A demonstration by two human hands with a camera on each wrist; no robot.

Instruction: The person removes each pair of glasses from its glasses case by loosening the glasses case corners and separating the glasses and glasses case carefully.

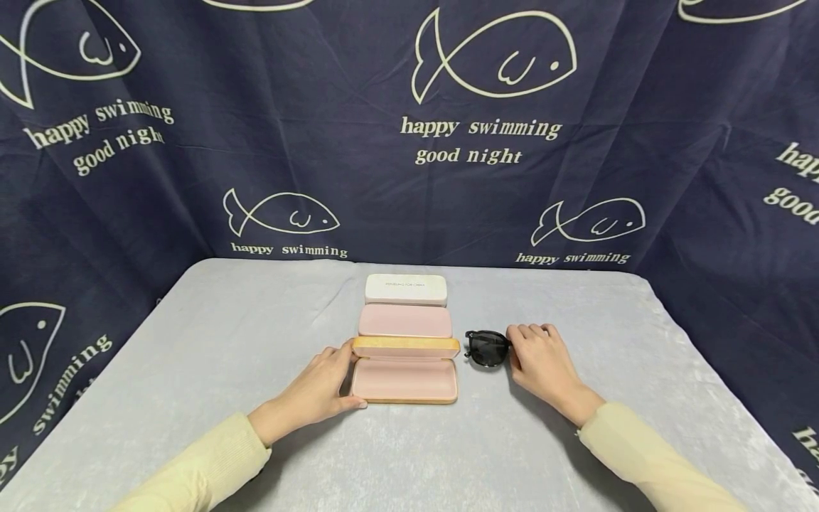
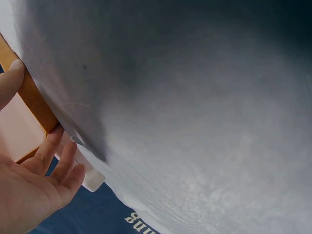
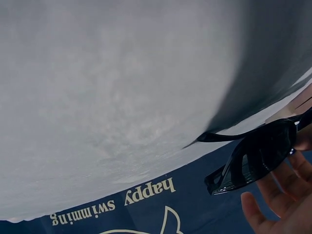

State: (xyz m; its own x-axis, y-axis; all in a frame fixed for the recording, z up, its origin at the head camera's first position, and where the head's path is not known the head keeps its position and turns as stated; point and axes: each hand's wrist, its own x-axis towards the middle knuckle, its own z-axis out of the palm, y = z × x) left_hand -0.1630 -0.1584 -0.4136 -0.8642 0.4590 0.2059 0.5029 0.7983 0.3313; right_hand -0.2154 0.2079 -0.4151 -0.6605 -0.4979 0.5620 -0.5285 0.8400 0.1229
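Observation:
A glasses case [image 1: 405, 382] with an orange-brown rim stands with its lid raised on the table, its pink lining showing and nothing inside. My left hand [image 1: 316, 387] grips the case's left end, thumb at the front corner and fingers by the lid. In the left wrist view the thumb [image 2: 12, 80] presses on the brown rim. To the right of the case, my right hand [image 1: 544, 363] pinches black sunglasses [image 1: 488, 348] at their right side; the hand hides part of them. One dark lens [image 3: 258, 156] and a temple arm show in the right wrist view.
Behind the open case lie a pink case [image 1: 405, 321] and, farther back, a white case [image 1: 406, 289] with small lettering, all in one column. A pale grey cloth [image 1: 409, 462] covers the table. Dark blue fish-print fabric [image 1: 358, 142] hangs around the back and sides.

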